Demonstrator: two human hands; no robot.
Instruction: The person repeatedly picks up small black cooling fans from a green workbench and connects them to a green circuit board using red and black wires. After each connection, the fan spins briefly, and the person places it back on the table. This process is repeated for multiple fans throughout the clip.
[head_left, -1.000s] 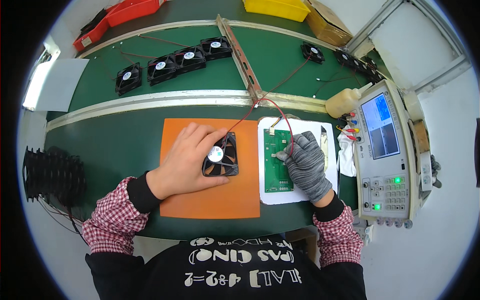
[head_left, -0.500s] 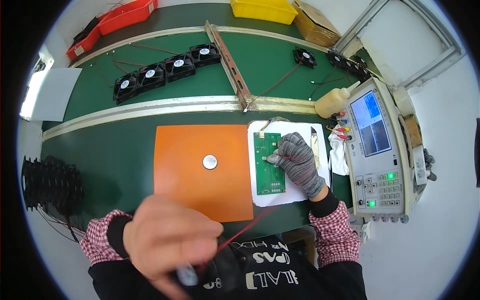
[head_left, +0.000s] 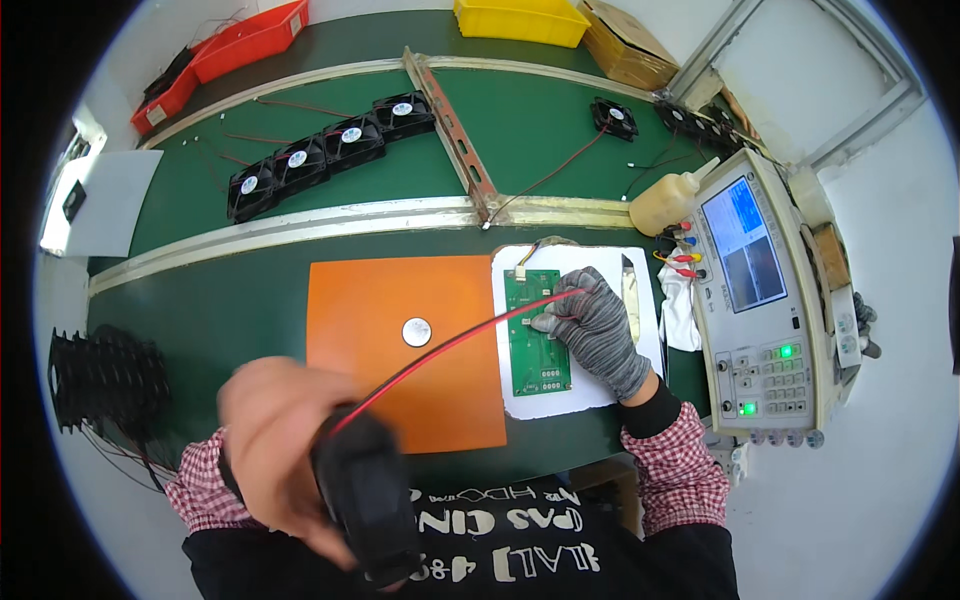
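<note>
My bare left hand, smeared by motion, is closed round a black cooling fan held above the front edge of the bench. A red and black cable runs from that fan up to my right hand, which wears a grey striped glove. Thumb and fingers of the right hand are pinched on the cable's end over a green circuit board; the tip between them is hidden. Under the board lies a white pad. An orange mat with a round silver disc lies to its left.
Several black fans stand in a row behind the metal rail. Stacked fans are at far left. A test instrument with a lit screen and a yellowish bottle stand at right. Red bins and a yellow bin are at the back.
My left hand has turned and tilted the fan, so its dark side now faces up. The cable has risen and stretches across the orange mat. My right hand stays at the board.
</note>
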